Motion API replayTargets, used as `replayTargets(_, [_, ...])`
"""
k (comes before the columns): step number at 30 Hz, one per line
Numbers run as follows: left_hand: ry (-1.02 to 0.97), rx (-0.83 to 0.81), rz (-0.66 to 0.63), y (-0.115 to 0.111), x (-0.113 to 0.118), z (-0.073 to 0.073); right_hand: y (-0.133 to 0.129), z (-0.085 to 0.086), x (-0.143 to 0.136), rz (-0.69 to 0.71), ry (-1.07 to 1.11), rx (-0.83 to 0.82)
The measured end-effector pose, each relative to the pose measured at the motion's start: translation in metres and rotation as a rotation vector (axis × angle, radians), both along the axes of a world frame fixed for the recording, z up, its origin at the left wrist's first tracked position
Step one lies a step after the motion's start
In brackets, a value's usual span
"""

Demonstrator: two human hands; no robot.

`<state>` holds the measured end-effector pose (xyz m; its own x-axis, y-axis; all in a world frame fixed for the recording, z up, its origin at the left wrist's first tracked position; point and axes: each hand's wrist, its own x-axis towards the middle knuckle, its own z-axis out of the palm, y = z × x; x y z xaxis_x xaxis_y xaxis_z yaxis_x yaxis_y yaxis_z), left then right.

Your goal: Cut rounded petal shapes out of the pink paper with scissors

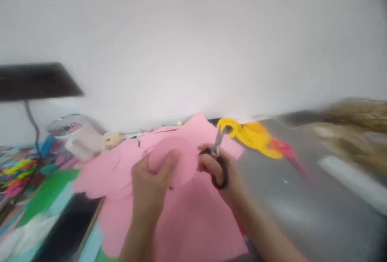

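Observation:
My left hand (149,189) is closed on a round pink sheet piece (184,163), thumb on its face and fingers behind it. Black-handled scissors (223,169) are in my right hand (231,177), the fingers through the loops and the blades pointing up and away. The blades stand just right of the round piece, apart from it. Beneath both hands lies a large pink sheet (199,225). More pink cut pieces (102,169) with curved edges overlap to the left of my left hand. Motion blur softens the whole picture.
Yellow cut shapes (254,139) and a pinkish-red item (284,149) lie right on the grey table (290,217). At left are a black panel (69,225), green sheet (50,191), white container (86,141) and colourful clutter (18,175). A dark screen-like slab (36,82) overhangs the left.

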<state>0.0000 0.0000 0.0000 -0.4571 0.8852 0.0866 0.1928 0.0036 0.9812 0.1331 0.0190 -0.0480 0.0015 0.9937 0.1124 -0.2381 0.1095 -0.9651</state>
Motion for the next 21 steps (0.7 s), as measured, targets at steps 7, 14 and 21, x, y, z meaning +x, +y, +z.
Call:
replayTargets(7, [0.215, 0.047, 0.424, 0.019, -0.029, -0.016, 0.007, -0.005, 0.005, -0.357, -0.229, -0.014])
replayTargets(14, [0.271, -0.055, 0.273, 0.025, -0.058, -0.016, 0.01, -0.016, 0.001, -0.22, -0.501, 0.113])
replayTargets(21, [0.745, -0.415, -0.461, 0.017, -0.054, -0.016, 0.022, -0.021, 0.01, -0.305, -0.268, -0.048])
